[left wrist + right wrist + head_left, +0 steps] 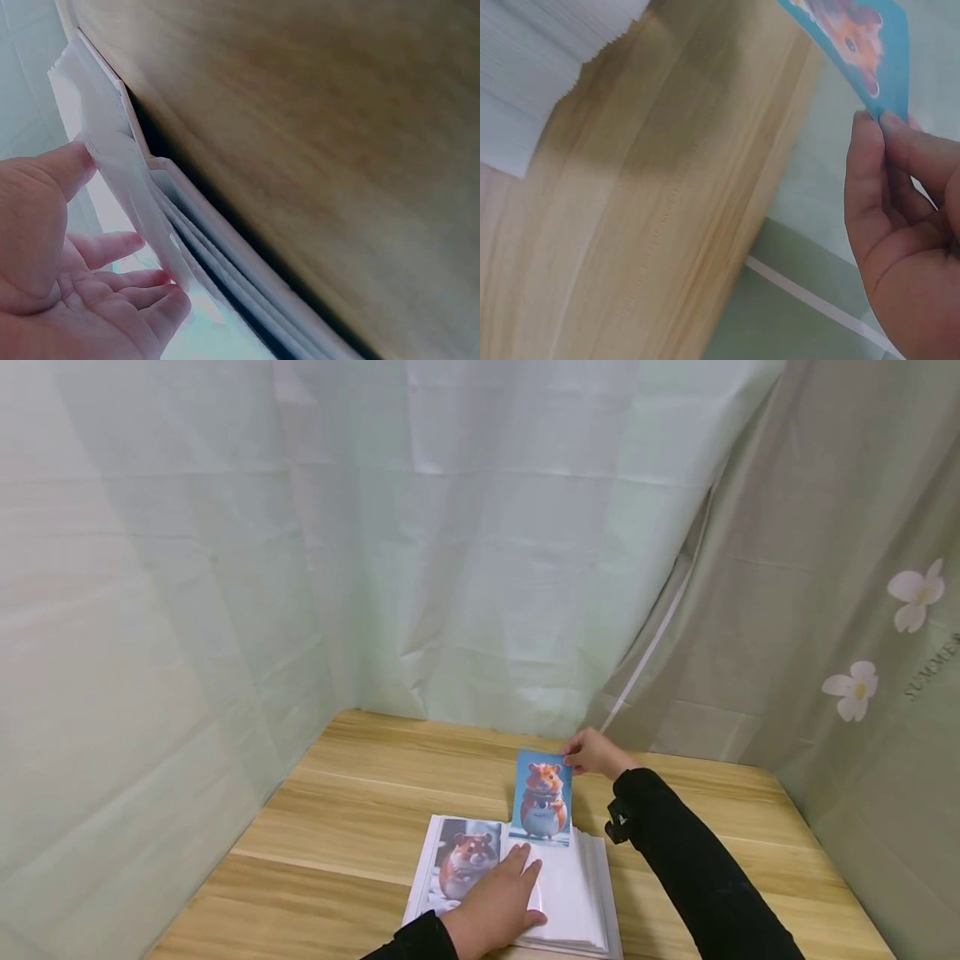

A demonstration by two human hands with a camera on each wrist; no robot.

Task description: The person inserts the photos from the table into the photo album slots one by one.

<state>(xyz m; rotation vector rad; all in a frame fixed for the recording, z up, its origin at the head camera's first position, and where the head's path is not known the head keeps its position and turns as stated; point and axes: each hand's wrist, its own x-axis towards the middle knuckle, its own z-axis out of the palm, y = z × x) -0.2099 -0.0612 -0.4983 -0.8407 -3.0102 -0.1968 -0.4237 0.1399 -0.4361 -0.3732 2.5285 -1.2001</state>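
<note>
An open photo album (570,893) lies near the table's front edge in the head view. Its left page carries a picture of a hamster (467,860); the right page looks white. My right hand (596,753) pinches the top right corner of a blue hamster card (542,797), whose lower edge meets the top of the right page. Whether that edge is inside a sleeve, I cannot tell. In the right wrist view, thumb and finger hold the corner of the card (889,56). With spread fingers, my left hand (498,902) rests on the album near its middle fold.
The wooden table (337,810) extends around the album. Pale curtains (480,568) hang behind and beside it, close to its back edge. In the left wrist view, the album's stacked pages (225,270) and cover show edge-on above the wood.
</note>
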